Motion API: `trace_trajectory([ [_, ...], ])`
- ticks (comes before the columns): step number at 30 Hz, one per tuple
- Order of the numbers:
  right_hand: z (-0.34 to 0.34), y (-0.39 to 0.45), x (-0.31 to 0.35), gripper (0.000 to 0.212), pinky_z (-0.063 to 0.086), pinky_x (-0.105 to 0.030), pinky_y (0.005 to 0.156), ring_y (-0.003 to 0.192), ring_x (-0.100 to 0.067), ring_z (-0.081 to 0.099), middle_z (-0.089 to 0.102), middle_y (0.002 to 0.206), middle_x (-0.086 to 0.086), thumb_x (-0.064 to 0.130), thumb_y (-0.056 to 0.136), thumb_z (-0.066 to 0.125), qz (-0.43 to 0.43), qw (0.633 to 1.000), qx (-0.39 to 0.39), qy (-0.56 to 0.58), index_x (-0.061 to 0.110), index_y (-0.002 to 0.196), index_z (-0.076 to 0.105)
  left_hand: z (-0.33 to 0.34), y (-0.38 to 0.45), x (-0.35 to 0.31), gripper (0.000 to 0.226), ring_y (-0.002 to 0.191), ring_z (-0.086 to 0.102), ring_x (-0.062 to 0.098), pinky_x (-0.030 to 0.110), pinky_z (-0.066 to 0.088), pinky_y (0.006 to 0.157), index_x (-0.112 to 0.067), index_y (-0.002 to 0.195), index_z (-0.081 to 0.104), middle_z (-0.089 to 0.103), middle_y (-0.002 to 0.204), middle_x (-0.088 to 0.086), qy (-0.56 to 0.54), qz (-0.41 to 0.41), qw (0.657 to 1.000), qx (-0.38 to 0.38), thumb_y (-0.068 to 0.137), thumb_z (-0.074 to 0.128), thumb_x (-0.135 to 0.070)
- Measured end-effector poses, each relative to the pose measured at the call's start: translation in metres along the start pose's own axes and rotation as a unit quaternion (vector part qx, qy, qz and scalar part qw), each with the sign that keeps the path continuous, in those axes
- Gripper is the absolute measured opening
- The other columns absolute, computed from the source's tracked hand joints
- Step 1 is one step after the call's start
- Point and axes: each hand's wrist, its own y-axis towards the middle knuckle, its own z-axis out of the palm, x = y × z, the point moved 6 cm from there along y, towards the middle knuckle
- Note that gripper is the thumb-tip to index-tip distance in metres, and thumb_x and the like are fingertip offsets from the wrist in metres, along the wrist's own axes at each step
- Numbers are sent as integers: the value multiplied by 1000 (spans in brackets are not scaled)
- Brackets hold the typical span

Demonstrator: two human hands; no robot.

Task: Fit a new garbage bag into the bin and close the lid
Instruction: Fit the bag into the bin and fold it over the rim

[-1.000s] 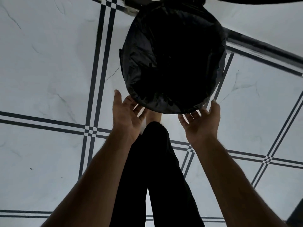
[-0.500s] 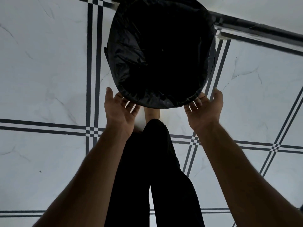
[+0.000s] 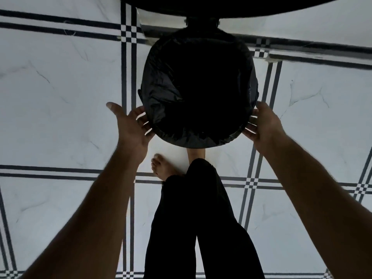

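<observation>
A round bin stands on the tiled floor in front of me, lined with a black garbage bag (image 3: 171, 93) whose edge is folded over the rim (image 3: 193, 144). The raised lid (image 3: 221, 5) shows as a dark arc at the top edge. My left hand (image 3: 130, 127) is at the bin's lower left side, fingers spread, fingertips under the folded bag edge. My right hand (image 3: 263, 125) is at the lower right side in the same way. Whether the fingers pinch the bag is hidden by the rim.
The floor is white marble tile with dark striped borders (image 3: 128, 77). My legs in black trousers (image 3: 197, 218) and a bare foot (image 3: 161, 168) stand just below the bin. A pale wall base runs behind the bin (image 3: 161, 23).
My hands have moved apart from the bin's near edge to its left and right sides. The view has shifted, so the bin sits lower and the lid shows at the top.
</observation>
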Motion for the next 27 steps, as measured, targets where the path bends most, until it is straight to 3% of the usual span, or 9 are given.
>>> trace_trajectory([
  [2, -10, 1, 16, 9, 45, -26, 67, 74, -19, 55, 54, 79, 3, 23, 88, 49, -72, 991, -103, -47, 17, 82, 54, -4, 8, -14, 82, 109, 64, 24, 36, 50, 92, -14, 111, 63, 69, 107, 3, 112, 55, 991, -41, 94, 7, -72],
  [4, -13, -2, 40, 8, 44, -26, 69, 78, -14, 55, 55, 90, 5, 21, 84, 49, -191, 967, -151, -75, 23, 91, 51, -7, 9, -37, 59, 102, 61, 23, 40, 49, 94, -15, 101, 58, 64, 101, 2, 219, 171, 951, -135, 98, 22, -62],
  [7, 9, -3, 69, 24, 47, -17, 64, 73, -3, 57, 57, 87, 12, 28, 90, 53, -263, 958, -56, -98, 27, 114, 50, 10, 10, -73, 44, 102, 58, 25, 31, 43, 92, -11, 101, 60, 64, 107, 11, 315, 304, 884, -164, 101, 34, -47],
  [10, 30, 5, 91, 23, 45, -19, 65, 75, -4, 58, 60, 84, 11, 45, 95, 51, -243, 951, 20, -190, 23, 104, 54, 40, 23, -95, 54, 107, 65, 31, 44, 50, 99, -25, 98, 65, 71, 110, 11, 342, 279, 896, -48, 89, 33, -68],
  [13, 34, 17, 98, 45, 47, -28, 74, 78, -12, 60, 64, 84, 4, 60, 95, 39, -133, 976, 117, -125, 21, 94, 61, 47, 36, -106, 73, 110, 65, 36, 55, 49, 101, -28, 109, 63, 71, 112, 11, 349, 242, 905, -34, 76, 27, -82],
  [18, 46, 29, 110, 26, 46, -27, 74, 72, -10, 61, 65, 71, 10, 45, 92, 56, -114, 972, 131, -157, 21, 95, 66, 59, 57, -102, 70, 86, 65, 18, 32, 50, 76, -22, 106, 67, 69, 93, 0, 318, 161, 934, 8, 98, 13, -66],
  [21, 50, 31, 116, 25, 49, -27, 78, 81, -11, 62, 66, 84, 8, 35, 93, 59, -121, 973, 108, -166, 16, 107, 67, 64, 66, -110, 48, 87, 64, 21, 33, 50, 83, -19, 90, 66, 68, 94, 3, 326, 170, 930, -7, 98, 34, -54],
  [24, 53, 33, 131, 8, 47, -25, 68, 69, -5, 57, 60, 79, 10, 17, 89, 55, -225, 955, 42, -191, 23, 90, 60, 67, 73, -124, 26, 85, 60, 18, 32, 47, 83, -21, 93, 70, 65, 90, 2, 374, 279, 884, -31, 86, 49, -35],
  [27, 74, 25, 148, 14, 44, -14, 67, 80, -6, 59, 62, 87, 12, 23, 86, 56, -376, 884, -23, -276, 23, 99, 62, 86, 69, -135, 23, 97, 64, 7, 15, 48, 88, -22, 102, 74, 69, 98, -10, 374, 353, 858, 5, 91, 58, -34],
])
